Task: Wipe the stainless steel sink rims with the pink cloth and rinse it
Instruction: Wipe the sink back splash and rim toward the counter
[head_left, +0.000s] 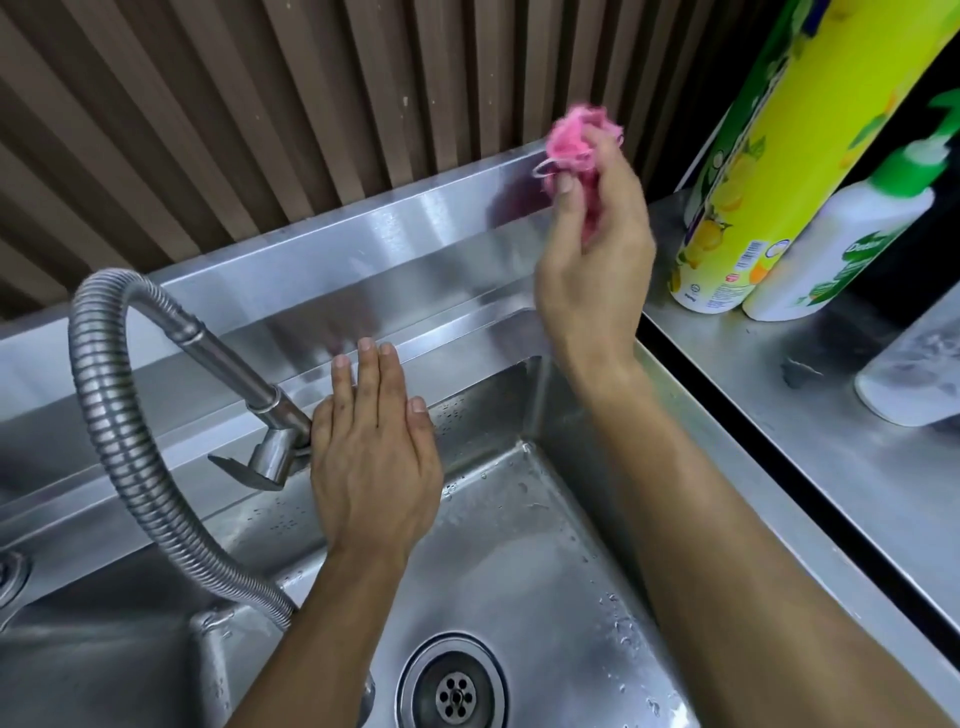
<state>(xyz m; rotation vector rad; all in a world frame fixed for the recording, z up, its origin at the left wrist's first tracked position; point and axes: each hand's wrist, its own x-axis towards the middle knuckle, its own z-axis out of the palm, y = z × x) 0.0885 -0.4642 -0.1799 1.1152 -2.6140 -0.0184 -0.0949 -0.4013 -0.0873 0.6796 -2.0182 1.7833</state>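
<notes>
My right hand is raised at the sink's back right corner, shut on a bunched pink cloth that sticks out above the fingers, level with the top of the steel backsplash. My left hand hovers flat, fingers together and holding nothing, over the back rim of the stainless steel sink, right beside the tap head. The basin below is wet with droplets. No water runs from the tap.
A flexible steel tap hose arcs at the left. The drain sits bottom centre. On the steel counter at the right stand a yellow-green bottle, a white pump bottle and a clear container. A ribbed brown wall is behind.
</notes>
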